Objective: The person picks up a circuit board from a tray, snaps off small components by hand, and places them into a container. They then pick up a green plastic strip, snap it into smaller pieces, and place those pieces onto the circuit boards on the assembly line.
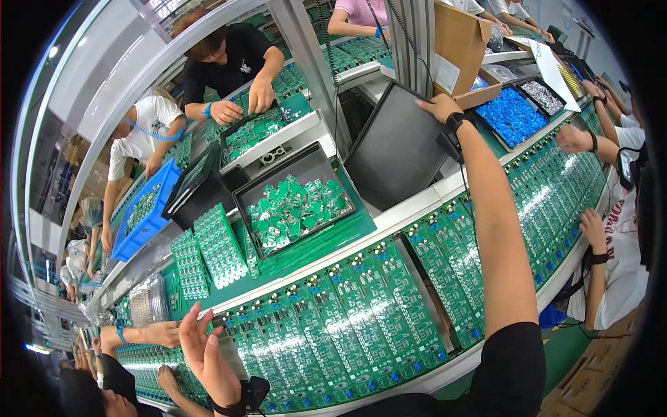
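My right hand (442, 108) reaches far forward and grips the upper right corner of a black tray (399, 149). That tray is tilted, with no parts visible in it. Over the near left part of the line, my left hand (208, 354) is raised with its fingers apart, holding nothing. Beneath my arms runs a row of long green circuit boards (347, 306) set side by side. Beyond them, a second black tray (244, 198) holds a heap of small green boards (295, 208). Left of it lie green board panels (219, 244).
A cardboard box (462, 52) and a tray of blue components (511, 115) stand at the right. A blue bin (147, 208) sits at the left. Metal posts (413, 48) rise behind the tilted tray. Co-workers' hands are close on both sides, one (161, 334) near my left hand.
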Available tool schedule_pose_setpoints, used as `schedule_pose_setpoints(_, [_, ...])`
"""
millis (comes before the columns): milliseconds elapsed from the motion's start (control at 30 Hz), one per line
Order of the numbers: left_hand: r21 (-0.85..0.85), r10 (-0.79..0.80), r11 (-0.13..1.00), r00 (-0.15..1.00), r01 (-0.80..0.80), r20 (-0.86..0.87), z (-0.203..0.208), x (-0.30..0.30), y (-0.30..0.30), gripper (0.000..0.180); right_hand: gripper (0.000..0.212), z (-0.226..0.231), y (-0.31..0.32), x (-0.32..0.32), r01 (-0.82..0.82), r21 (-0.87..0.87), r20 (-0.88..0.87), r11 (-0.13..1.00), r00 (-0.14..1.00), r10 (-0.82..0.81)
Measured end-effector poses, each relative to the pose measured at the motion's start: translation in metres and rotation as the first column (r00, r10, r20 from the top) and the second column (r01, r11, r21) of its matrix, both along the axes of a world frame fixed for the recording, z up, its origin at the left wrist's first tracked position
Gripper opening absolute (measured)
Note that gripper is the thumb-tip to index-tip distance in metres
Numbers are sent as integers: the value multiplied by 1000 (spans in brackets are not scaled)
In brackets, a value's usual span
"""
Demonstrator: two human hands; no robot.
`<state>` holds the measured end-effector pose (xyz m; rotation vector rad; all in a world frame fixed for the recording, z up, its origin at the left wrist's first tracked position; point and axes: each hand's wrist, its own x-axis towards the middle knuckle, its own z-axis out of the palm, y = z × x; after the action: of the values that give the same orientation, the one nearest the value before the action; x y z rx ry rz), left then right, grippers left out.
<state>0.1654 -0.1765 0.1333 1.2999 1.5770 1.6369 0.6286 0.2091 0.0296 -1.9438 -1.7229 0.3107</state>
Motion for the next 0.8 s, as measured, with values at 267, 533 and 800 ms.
schedule_pose_setpoints(267, [-58, 22, 998, 1000, -20, 22, -13, -15, 3, 44, 58, -58, 10, 17, -69, -7, -56, 998, 996, 68])
schedule_pose_setpoints(533, [-94, 38, 995, 998, -33, 42, -21, -19, 10, 39, 33, -84, 5, -12, 81, -248, 268, 966, 963, -12])
schedule_pose_setpoints(800, [-146, 27, 989, 997, -16, 70, -27, -18, 13, 36, 29, -125, 43, 11, 128, -564, 577, 816, 768, 279])
